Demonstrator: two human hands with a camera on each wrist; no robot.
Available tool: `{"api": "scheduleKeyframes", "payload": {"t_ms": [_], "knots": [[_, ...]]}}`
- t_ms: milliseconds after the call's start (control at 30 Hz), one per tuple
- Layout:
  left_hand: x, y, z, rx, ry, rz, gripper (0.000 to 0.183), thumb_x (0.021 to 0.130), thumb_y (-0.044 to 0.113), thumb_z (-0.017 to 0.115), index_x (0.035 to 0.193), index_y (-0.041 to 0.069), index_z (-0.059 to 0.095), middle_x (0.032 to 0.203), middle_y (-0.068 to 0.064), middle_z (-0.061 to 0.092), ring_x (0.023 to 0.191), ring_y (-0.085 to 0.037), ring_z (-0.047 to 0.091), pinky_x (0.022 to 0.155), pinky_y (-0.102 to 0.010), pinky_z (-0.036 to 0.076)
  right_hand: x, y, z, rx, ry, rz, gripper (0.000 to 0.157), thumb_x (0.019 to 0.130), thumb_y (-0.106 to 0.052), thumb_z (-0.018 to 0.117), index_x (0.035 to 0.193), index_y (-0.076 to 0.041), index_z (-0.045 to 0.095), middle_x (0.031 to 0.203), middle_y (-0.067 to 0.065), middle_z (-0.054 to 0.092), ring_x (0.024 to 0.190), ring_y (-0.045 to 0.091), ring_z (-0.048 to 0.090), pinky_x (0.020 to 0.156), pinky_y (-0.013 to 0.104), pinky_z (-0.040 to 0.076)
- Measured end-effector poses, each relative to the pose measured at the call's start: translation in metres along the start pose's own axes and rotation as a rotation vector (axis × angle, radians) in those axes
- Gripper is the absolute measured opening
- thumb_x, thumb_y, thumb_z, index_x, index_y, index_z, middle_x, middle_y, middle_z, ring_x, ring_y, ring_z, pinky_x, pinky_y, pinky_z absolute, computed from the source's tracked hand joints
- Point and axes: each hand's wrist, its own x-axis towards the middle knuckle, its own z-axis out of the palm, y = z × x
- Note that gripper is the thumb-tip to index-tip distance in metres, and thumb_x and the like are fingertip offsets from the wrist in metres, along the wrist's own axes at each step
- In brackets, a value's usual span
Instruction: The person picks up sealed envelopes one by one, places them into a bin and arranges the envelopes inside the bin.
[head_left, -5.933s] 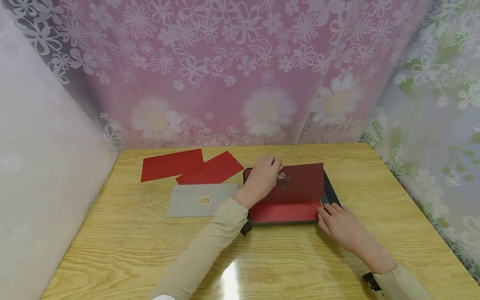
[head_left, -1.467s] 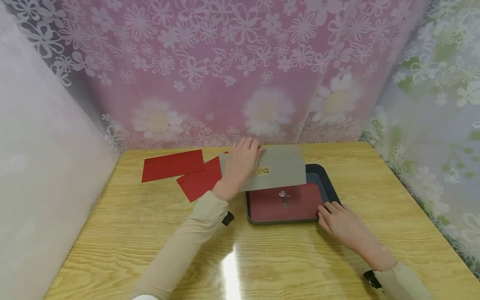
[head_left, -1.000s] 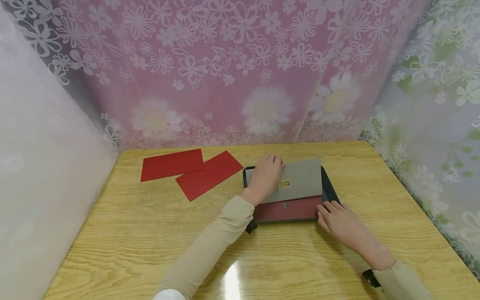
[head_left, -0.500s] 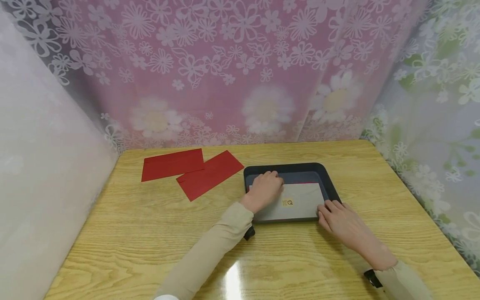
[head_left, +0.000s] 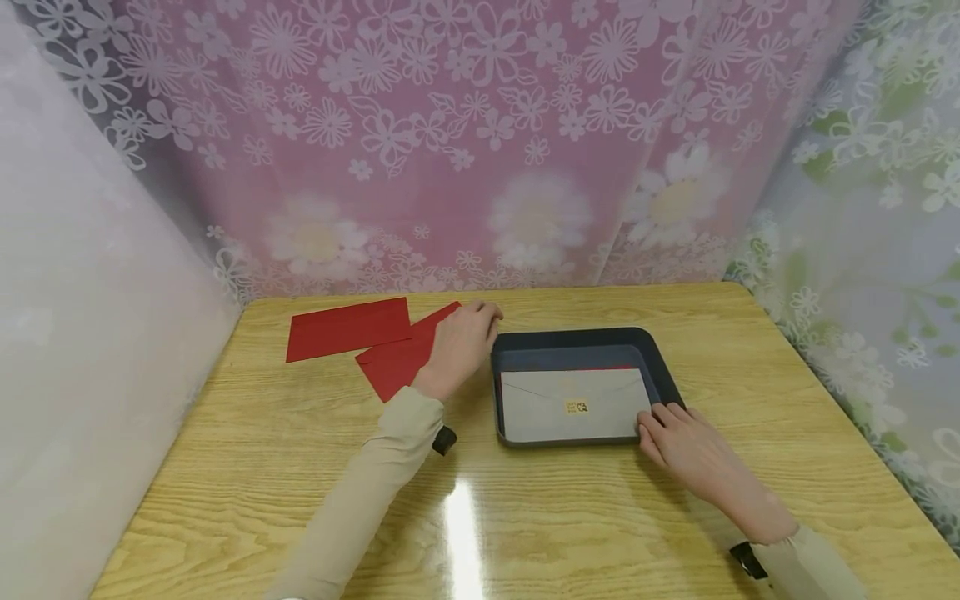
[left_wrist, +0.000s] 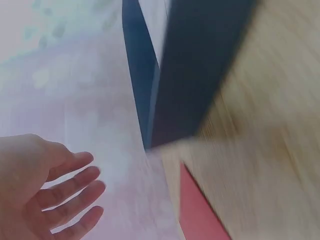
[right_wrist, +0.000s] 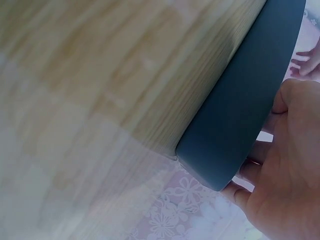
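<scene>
A dark blue-grey tray (head_left: 588,336) stands on the table with a light grey envelope (head_left: 547,408) flat inside, a gold mark on its face. Red edges of what lies beneath peek out from under it. My right hand (head_left: 690,454) grips the tray's near right rim, fingers bent over it; the right wrist view shows thumb and fingertips along this rim. My left hand (head_left: 461,346) is empty, its fingers loosely spread in the left wrist view. It hovers left of the tray, overlapping a red envelope (head_left: 397,362) in the head view and hiding that envelope's right part.
Another red envelope (head_left: 345,332) lies at the back left, touching or overlapping the first one's edge. The wooden table (head_left: 570,517) ends at a pink flowered curtain (head_left: 420,150), with pale curtains on both sides.
My left hand laid the grey envelope into the tray on top of the dark red one, let go, and moved left toward the red envelopes. The right hand stayed at the tray's corner.
</scene>
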Motion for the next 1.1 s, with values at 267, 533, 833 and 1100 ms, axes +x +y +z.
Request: {"api": "scheduleKeyframes", "payload": {"t_ms": [267, 533, 833, 1100], "knots": [[-0.025, -0.076, -0.007, 0.054, -0.11, -0.182, 0.031, 0.103, 0.02, 0.06, 0.13, 0.006, 0.067, 0.129, -0.015, 0.065, 0.114, -0.034, 0.062, 0.085, -0.046, 0.057, 0.001, -0.002, -0.001, -0.001, -0.007, 0.008, 0.046, 0.112, -0.031, 0.019, 0.077, -0.014, 0.043, 0.07, -0.003, 0.031, 0.062, 0.015, 0.03, 0.054, 0.027, 0.026], [-0.058, -0.123, -0.008, 0.06, -0.462, -0.279, 0.06, 0.107, 0.033, 0.053, 0.158, 0.008, 0.035, 0.164, -0.02, 0.027, 0.15, -0.041, 0.026, 0.115, -0.063, 0.029, 0.0, -0.002, 0.0, -0.003, -0.027, 0.024, 0.037, 0.109, -0.027, 0.028, 0.077, -0.014, 0.044, 0.071, -0.004, 0.031, 0.062, 0.015, 0.032, 0.054, 0.026, 0.026], [-0.07, -0.132, -0.011, 0.029, -0.529, -0.254, 0.062, 0.107, 0.034, 0.052, 0.16, 0.009, 0.031, 0.164, -0.023, 0.023, 0.149, -0.045, 0.025, 0.11, -0.067, 0.034, 0.001, -0.002, -0.002, -0.001, -0.039, 0.019, 0.037, 0.108, -0.026, 0.029, 0.078, -0.013, 0.044, 0.071, -0.004, 0.031, 0.062, 0.015, 0.032, 0.054, 0.026, 0.027], [-0.087, -0.13, -0.021, 0.003, -0.529, -0.236, 0.062, 0.105, 0.03, 0.056, 0.158, 0.006, 0.034, 0.163, -0.026, 0.024, 0.148, -0.048, 0.026, 0.111, -0.065, 0.033, 0.0, -0.002, -0.002, -0.006, -0.017, 0.008, 0.043, 0.112, -0.03, 0.022, 0.077, -0.014, 0.044, 0.071, -0.003, 0.032, 0.062, 0.016, 0.032, 0.054, 0.026, 0.026]]}}
